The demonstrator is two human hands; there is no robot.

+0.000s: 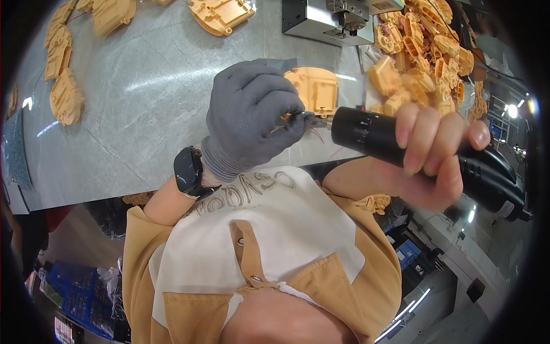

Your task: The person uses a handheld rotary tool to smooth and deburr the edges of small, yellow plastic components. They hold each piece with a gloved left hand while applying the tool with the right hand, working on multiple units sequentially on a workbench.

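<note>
My left hand (252, 112), in a grey knit glove, is closed, with thumb and forefinger pinched together. What sits in the pinch is too small to make out. My bare right hand (429, 149) is wrapped round a black electric screwdriver (366, 131), held level with its nose pointing left. The metal bit (325, 122) reaches the left fingertips. Just beyond them is an orange plastic housing (314, 92), partly hidden by the glove; whether the left hand touches it cannot be told. Thin reddish wires (317, 135) hang below the pinch.
A metal bench device (327, 23) stands at the far edge of the grey table (149, 114). Many orange plastic parts (427, 51) are heaped at the far right. More housings lie along the left (66, 97) and far side (220, 14).
</note>
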